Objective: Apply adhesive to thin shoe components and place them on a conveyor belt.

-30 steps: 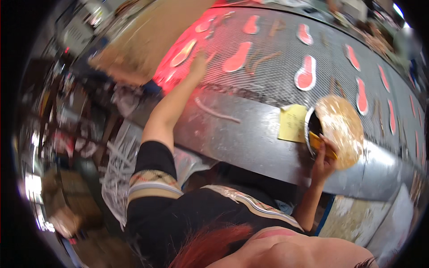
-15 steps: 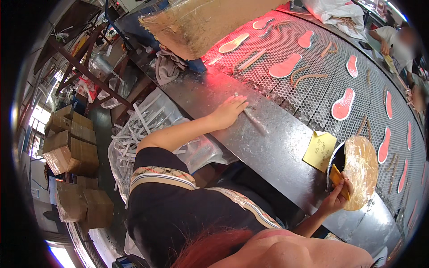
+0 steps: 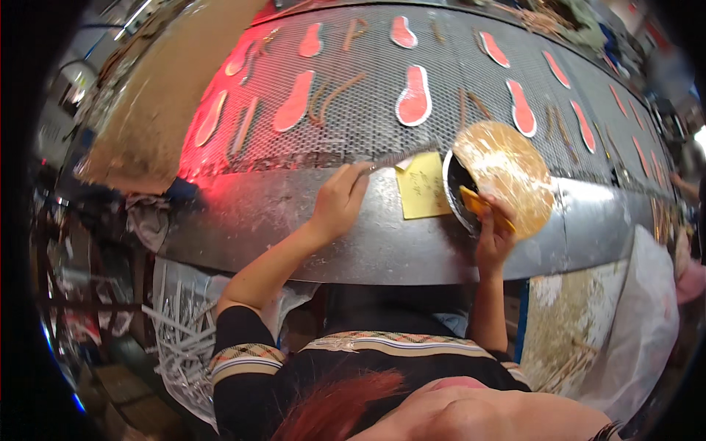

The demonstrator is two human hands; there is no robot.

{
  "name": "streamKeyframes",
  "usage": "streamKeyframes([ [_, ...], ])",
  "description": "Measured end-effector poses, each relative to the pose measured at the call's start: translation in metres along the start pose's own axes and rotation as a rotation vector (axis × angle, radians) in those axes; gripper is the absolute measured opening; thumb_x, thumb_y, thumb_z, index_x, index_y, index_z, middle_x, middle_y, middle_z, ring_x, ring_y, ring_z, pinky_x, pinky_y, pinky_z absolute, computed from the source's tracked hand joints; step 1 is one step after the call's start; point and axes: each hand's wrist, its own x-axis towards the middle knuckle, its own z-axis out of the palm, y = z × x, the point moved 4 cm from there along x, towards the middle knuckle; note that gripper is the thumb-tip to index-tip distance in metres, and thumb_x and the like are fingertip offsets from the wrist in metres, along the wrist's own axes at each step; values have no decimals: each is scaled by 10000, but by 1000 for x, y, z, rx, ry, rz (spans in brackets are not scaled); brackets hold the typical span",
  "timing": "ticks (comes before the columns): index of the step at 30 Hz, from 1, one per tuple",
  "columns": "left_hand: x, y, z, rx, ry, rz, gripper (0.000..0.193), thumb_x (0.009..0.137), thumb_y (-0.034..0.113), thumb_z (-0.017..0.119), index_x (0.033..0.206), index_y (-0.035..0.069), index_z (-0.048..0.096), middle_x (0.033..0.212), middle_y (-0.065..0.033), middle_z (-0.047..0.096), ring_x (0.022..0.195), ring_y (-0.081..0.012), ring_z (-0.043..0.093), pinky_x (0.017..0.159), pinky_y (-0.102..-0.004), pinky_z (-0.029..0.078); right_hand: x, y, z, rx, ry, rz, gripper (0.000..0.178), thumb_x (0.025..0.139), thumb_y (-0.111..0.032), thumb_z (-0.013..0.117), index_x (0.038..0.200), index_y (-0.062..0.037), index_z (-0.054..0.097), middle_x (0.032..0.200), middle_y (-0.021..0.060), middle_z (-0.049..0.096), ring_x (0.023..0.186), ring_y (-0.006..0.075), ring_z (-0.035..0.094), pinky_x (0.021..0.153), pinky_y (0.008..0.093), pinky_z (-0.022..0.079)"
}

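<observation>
My left hand (image 3: 337, 201) is closed around one end of a thin greyish-brown strip (image 3: 397, 156). The strip points right, over a yellow paper note (image 3: 423, 192) with handwriting. A flat yellow-orange tool handle (image 3: 488, 209) is pinched in my right hand (image 3: 494, 242); the tool's working end is not clear. That hand is at the front of a round bowl (image 3: 450, 192) with a dark inside. Across most of the bowl lies a tan round cover (image 3: 507, 165) wrapped in shiny clear film, leaving a gap on the left.
Behind the metal ledge (image 3: 331, 257) a mesh conveyor (image 3: 368, 44) carries several red-pink sole pieces (image 3: 413, 95) and thin brown strips (image 3: 342, 92). A large cardboard sheet (image 3: 158, 95) stands at the left under red light. Below the ledge sits a clear bag of white strips (image 3: 180, 331).
The view has swung to the right. My left hand has come closer to the note and bowl, with the strip now stretched out toward them. My right hand still grips the yellow-orange handle by the bowl.
</observation>
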Motion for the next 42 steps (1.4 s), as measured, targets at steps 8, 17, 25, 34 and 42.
streamKeyframes([
  [8,16,-52,78,-879,61,-323,247,977,210,441,1087,28,567,779,35,458,698,-48,420,640,-205,364,6,-1,-2,-109,-24,-53,154,909,28,527,1055,18,572,1064,161,645,1013,206,620,893,293,475],
  [17,20,-52,76,-786,-15,-219,121,846,138,599,868,19,596,768,11,421,674,-86,393,601,-231,321,5,-1,0,-168,-20,-80,162,907,23,533,1066,18,562,1040,151,651,996,206,626,889,294,477],
  [25,20,-43,79,-588,-19,-149,138,756,139,689,823,39,620,741,-17,466,663,-118,442,574,-257,336,17,-12,9,-559,-266,43,163,871,52,558,1028,21,588,1004,138,664,946,212,648,844,287,493],
  [34,21,-46,83,-550,25,-186,140,739,136,694,762,27,610,686,-29,473,640,-132,447,555,-266,336,23,-19,1,-329,-161,82,133,888,23,555,1018,12,578,986,130,672,937,181,642,815,272,498],
  [42,22,-43,93,-552,15,-177,139,735,138,692,755,29,609,677,-33,480,635,-149,449,558,-277,341,34,-11,22,-279,-66,-148,166,840,70,595,986,-1,564,1000,138,667,937,193,643,824,288,499],
])
